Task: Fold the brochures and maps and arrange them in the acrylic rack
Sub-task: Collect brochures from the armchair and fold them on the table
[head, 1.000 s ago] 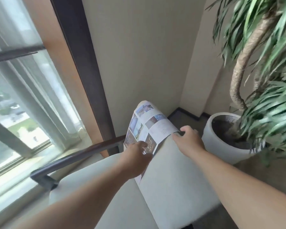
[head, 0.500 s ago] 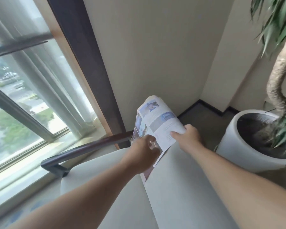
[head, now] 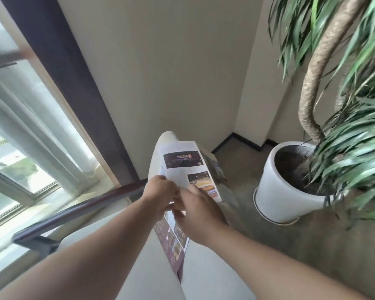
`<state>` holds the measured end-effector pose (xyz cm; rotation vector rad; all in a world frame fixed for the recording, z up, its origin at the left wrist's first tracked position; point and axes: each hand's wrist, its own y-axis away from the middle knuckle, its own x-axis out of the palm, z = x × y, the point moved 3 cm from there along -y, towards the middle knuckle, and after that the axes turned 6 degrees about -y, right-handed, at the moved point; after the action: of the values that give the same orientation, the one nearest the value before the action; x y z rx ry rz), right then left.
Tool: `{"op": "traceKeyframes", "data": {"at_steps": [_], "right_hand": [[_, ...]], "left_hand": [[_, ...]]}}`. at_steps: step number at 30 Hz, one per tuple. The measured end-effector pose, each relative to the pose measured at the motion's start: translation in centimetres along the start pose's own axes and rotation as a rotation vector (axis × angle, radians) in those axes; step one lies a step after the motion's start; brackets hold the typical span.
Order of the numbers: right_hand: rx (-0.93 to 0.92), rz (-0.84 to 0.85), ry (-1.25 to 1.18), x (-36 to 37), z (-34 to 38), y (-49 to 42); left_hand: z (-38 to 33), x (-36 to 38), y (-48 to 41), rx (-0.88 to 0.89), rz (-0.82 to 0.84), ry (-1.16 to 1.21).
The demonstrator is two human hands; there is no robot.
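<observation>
A window [head: 20, 148] full of pale daylight takes up the left side, bordered by a dark window frame [head: 69, 83] running diagonally up the picture. Below it a dark rail [head: 80, 211] slants along the edge of a pale upholstered chair [head: 143, 271], over which a person's two bare forearms reach from the lower edge.

The left hand [head: 160, 192] holds a brochure [head: 182, 167] at its left margin, fingers [head: 172, 191] curled tight and pinching the paper about halfway along its length. The brochure is held up over the chair in front of the cream wall [head: 171, 61]. Its top curls over and back, and its open face shows printed text and small photographs. Its lower end, maroon with more pictures, trails down toward the seat beneath the right hand [head: 200, 217]; whether that end touches the cushion cannot be told.

The right hand lies across the page just beside the left, back to the camera, its fingers [head: 187, 197] reaching toward the left hand's. Motion blur hides whether they pinch the sheet or only press on it.

To the right, on grey-brown carpet [head: 301, 252], stands a white pot [head: 275, 191] of dark soil, well apart from the hands. It holds a plant [head: 316, 72] with a curved, ringed trunk and long green leaves filling the upper right corner.
</observation>
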<state>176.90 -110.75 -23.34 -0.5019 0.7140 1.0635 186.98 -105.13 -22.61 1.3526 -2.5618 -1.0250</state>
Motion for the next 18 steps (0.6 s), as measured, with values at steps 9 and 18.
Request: {"op": "traceKeyframes", "data": {"at_steps": [9, 18], "right_hand": [[0.57, -0.215, -0.253, -5.1, -4.8, -2.3], [0.763, -0.144, -0.836, -4.6, -5.9, -2.5]], "left_hand": [[0.2, -3.1, 1.3, 0.148, -0.045, 0.085], [0.9, -7.6, 3.3, 0.172, -0.053, 0.255]]}}
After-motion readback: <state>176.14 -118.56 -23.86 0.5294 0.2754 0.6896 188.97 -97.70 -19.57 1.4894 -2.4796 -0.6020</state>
